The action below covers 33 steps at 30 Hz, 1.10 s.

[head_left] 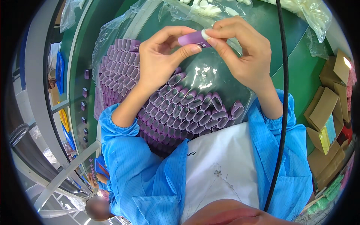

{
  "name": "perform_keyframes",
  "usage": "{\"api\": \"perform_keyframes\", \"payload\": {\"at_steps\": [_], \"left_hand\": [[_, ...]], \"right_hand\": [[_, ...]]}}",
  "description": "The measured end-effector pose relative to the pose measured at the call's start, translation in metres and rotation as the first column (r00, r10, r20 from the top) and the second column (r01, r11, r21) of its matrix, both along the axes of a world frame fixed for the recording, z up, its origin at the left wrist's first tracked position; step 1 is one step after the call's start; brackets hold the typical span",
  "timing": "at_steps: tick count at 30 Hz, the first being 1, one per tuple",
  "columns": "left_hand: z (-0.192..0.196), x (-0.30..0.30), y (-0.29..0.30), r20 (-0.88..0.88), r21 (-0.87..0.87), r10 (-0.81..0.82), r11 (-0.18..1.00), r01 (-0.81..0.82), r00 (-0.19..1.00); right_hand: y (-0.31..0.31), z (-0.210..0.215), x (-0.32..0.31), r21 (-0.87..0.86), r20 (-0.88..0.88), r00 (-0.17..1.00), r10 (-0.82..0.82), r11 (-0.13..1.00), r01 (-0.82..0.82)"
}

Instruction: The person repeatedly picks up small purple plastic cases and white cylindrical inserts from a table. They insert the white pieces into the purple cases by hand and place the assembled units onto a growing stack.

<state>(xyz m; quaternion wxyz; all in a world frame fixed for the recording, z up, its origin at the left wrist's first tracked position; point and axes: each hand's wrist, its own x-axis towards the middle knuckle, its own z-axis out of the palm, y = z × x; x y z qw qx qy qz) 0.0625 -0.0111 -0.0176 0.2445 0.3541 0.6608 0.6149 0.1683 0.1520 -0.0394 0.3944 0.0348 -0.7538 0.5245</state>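
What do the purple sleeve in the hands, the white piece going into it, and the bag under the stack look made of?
Purple sleeve: probably plastic or coated metal with a matte, even colour; hollow like those stacked below. White piece: looks like soft plastic or silicone, smooth and dull, though it is too small to tell. Bag: thin clear plastic film, crinkled and showing bright glare.

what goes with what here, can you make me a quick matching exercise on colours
Things:
1. tube held in both hands
2. plug at the tube's end
3. sleeves
4. table

Colours:
a. green
b. purple
c. blue
d. white

Pairs: 1-b, 2-d, 3-c, 4-a
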Motion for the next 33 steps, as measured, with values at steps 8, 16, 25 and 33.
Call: {"api": "perform_keyframes", "payload": {"at_steps": [8,16,25,33], "left_hand": [[-0.002,0.002,-0.001,0.172,0.115,-0.007,0.993,-0.013,0.985],[0.001,0.009,-0.002,0.158,0.1,-0.027,0.995,0.011,0.987],[0.0,0.009,-0.003,0.204,0.122,-0.056,0.992,0.031,0.977],[0.005,0.009,-0.006,0.19,0.086,-0.064,0.995,0.048,0.98]], "right_hand": [[0.004,-0.006,0.006,0.004,-0.01,0.999,0.044,0.999,-0.044],[0.001,-0.004,0.014,0.15,-0.066,0.998,0.018,0.989,-0.008],[-0.009,-0.014,0.013,0.187,-0.19,0.981,-0.026,0.98,0.062],[-0.013,-0.008,0.014,0.163,-0.184,0.983,-0.02,0.985,0.051]]}}
